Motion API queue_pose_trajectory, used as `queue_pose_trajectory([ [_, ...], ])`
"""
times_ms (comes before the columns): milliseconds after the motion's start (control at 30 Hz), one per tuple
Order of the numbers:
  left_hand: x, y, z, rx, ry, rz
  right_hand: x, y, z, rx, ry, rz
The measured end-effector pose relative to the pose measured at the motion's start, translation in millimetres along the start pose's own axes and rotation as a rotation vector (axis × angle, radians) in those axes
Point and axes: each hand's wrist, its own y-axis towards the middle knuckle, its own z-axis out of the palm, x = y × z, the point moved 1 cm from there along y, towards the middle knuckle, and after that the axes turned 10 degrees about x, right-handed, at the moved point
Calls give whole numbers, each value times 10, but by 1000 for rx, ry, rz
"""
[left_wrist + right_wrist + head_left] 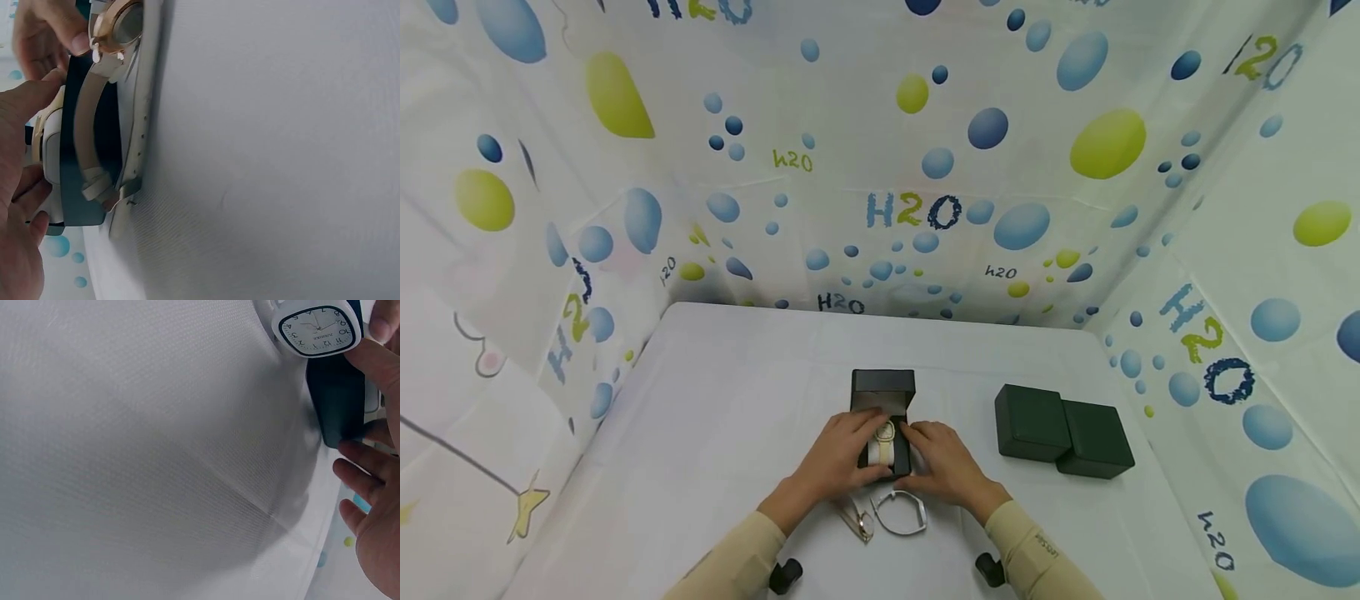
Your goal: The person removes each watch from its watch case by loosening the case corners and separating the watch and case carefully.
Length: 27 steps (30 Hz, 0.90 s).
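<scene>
A dark watch box point(883, 381) stands with its lid raised; inside, a gold wristwatch point(885, 432) sits round a pale cushion point(52, 147). My left hand point(838, 454) spans the watch, fingertips at its far end and thumb at its near end by the box's front edge. At the right side of the box, my right hand point(951, 467) holds it, thumb at the front corner and fingers along the wall. Just in front lie a rose-gold watch with a beige strap point(90, 119) and a white watch with a squarish dial point(319, 331).
Two dark green boxes point(1033, 423) stand closed to the right, side by side and touching. The white-covered table point(737, 367) meets patterned curtains point(850, 167) at the back and sides. Black pieces point(786, 576) sit at both wrists.
</scene>
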Motion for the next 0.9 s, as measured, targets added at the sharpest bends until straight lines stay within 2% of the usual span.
queue_pose_trajectory([
  [267,-7,21,25,89,0,-61,32,17,-8,-70,-4,-46],
  [500,-25,75,24,114,-5,-89,47,39,-9,-89,-9,-104],
  [667,-50,111,23,121,12,-94,53,49,-10,-89,-26,-97],
  [900,-47,122,27,110,-14,-86,65,49,-11,-91,-25,-98],
])
